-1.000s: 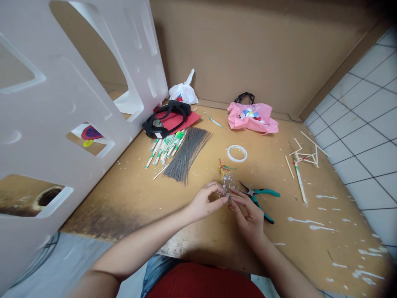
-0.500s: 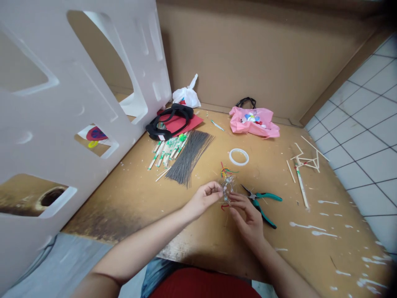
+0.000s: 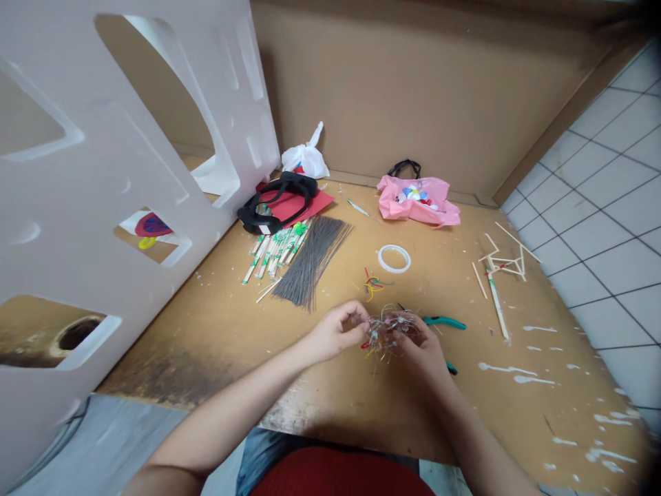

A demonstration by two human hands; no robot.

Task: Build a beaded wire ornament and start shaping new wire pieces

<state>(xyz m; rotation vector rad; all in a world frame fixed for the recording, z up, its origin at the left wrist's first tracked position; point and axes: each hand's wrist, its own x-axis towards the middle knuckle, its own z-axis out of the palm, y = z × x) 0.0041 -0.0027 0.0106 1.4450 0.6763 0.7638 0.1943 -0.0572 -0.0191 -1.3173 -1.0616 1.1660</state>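
Observation:
Both my hands meet over the brown table (image 3: pixel 217 331) near its front edge. Between them is a small tangled wire piece (image 3: pixel 388 329) with thin silver wires and coloured bits. My left hand (image 3: pixel 335 334) pinches its left side with fingers closed. My right hand (image 3: pixel 421 348) cups it from the right, fingers curled round it. Teal-handled pliers (image 3: pixel 443 322) lie just behind my right hand, partly hidden by it. A small bunch of coloured wires (image 3: pixel 370 284) lies a little further back.
A bundle of grey wires (image 3: pixel 312 258) and wrapped chopsticks (image 3: pixel 273 249) lie left of centre. A tape ring (image 3: pixel 394 258), pink bag (image 3: pixel 418 200), white bag (image 3: pixel 306 158), black strap on red paper (image 3: pixel 276 200) and a stick frame (image 3: pixel 503 265) are around. White foam panel (image 3: pixel 103 172) stands left.
The wire piece has been turned from upright to lying flatter and wider between my hands. My right hand has moved up over it and now covers part of the pliers.

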